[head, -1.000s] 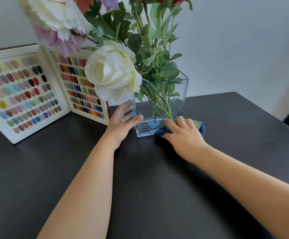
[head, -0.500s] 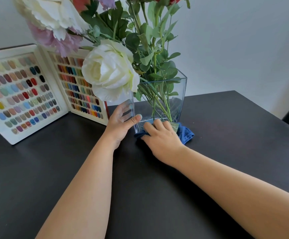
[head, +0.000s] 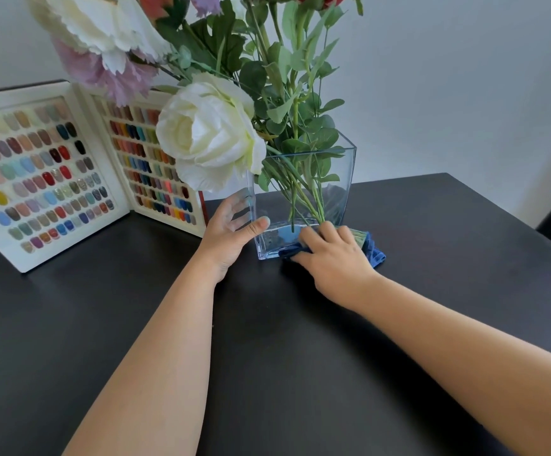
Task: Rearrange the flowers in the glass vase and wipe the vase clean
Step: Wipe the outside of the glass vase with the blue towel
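Cloth (head: pixel 375 255) | under right hand (head: pixel 333 262) | pressed against vase (head: pixel 340 179) base

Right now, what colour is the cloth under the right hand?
Dark blue: the ribbed fabric cloth, head view shows it.

Cloth (head: pixel 375 253) mostly under right hand (head: pixel 335 260)

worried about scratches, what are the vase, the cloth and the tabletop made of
Vase: clear glass, glossy; the stems show through its walls, and the base is thick and bluish. Cloth: soft blue textile, probably microfibre, ribbed and bunched. Tabletop: black, matte with a faint sheen; painted wood or laminate, cannot tell which.
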`<action>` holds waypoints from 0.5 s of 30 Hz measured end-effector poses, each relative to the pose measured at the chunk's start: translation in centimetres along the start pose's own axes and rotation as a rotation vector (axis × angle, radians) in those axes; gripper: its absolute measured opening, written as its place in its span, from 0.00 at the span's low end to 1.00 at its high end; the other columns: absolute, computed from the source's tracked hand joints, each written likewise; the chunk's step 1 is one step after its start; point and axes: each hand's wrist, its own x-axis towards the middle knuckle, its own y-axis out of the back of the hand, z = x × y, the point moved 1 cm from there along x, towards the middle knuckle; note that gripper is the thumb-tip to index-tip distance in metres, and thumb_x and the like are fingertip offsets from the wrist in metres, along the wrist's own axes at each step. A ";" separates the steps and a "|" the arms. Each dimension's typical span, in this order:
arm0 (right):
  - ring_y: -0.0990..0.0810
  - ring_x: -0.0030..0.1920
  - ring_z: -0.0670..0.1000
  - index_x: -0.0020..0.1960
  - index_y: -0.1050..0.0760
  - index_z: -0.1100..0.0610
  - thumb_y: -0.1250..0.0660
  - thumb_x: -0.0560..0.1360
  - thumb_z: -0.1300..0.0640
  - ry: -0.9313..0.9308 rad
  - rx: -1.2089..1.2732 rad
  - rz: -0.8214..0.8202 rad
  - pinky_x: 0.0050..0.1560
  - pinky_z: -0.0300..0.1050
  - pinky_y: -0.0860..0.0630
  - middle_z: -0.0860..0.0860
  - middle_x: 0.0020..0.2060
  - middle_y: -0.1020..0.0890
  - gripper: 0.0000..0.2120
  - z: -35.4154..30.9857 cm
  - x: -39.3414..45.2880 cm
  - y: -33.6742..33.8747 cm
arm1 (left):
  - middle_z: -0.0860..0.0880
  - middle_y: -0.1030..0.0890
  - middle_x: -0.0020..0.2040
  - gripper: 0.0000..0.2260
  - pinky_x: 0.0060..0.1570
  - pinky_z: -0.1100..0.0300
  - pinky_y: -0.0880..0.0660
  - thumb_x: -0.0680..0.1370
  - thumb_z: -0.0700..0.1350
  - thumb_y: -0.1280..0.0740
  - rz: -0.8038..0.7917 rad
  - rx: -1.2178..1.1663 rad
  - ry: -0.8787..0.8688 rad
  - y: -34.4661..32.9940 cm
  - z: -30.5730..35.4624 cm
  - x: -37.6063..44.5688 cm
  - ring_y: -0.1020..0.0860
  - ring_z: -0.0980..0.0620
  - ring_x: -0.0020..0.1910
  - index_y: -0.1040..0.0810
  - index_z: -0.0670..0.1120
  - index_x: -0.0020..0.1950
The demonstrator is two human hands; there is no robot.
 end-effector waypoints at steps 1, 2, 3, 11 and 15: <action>0.32 0.55 0.58 0.61 0.22 0.47 0.37 0.75 0.57 0.022 -0.007 0.033 0.51 0.49 0.37 0.51 0.58 0.29 0.16 -0.4 0.1 0.1 | 0.51 0.26 0.69 0.40 0.67 0.46 0.30 0.62 0.55 0.20 0.000 -0.002 -0.001 0.0 0.0 0.0 0.26 0.50 0.67 0.30 0.52 0.72; 0.31 0.53 0.58 0.60 0.21 0.48 0.37 0.74 0.58 0.037 -0.017 0.094 0.49 0.49 0.35 0.51 0.56 0.26 0.17 -0.6 0.2 0.5 | 0.50 0.26 0.70 0.41 0.67 0.45 0.30 0.62 0.56 0.20 -0.002 -0.007 -0.003 -0.1 0.1 -0.1 0.26 0.50 0.67 0.30 0.52 0.72; 0.30 0.50 0.58 0.60 0.21 0.48 0.39 0.73 0.59 0.032 -0.021 0.186 0.46 0.50 0.34 0.52 0.53 0.24 0.18 -0.4 0.5 1.1 | 0.50 0.27 0.70 0.42 0.68 0.43 0.31 0.61 0.57 0.19 -0.008 -0.011 -0.005 -0.1 0.1 -0.1 0.27 0.49 0.68 0.30 0.51 0.72; 0.26 0.42 0.62 0.58 0.18 0.53 0.36 0.67 0.72 -0.141 0.085 0.807 0.39 0.50 0.33 0.59 0.47 0.19 0.24 2.4 3.5 5.7 | 0.53 0.25 0.69 0.35 0.68 0.43 0.32 0.66 0.64 0.26 -0.054 -0.002 -0.005 0.0 0.4 -0.3 0.28 0.53 0.69 0.28 0.55 0.70; 0.25 0.38 0.60 0.56 0.17 0.53 0.38 0.71 0.68 -0.021 0.054 0.765 0.38 0.48 0.33 0.57 0.45 0.18 0.20 -0.2 3.5 3.9 | 0.57 0.24 0.67 0.31 0.68 0.47 0.34 0.70 0.73 0.43 -0.005 -0.061 0.091 -0.3 0.9 -0.7 0.27 0.56 0.67 0.26 0.60 0.67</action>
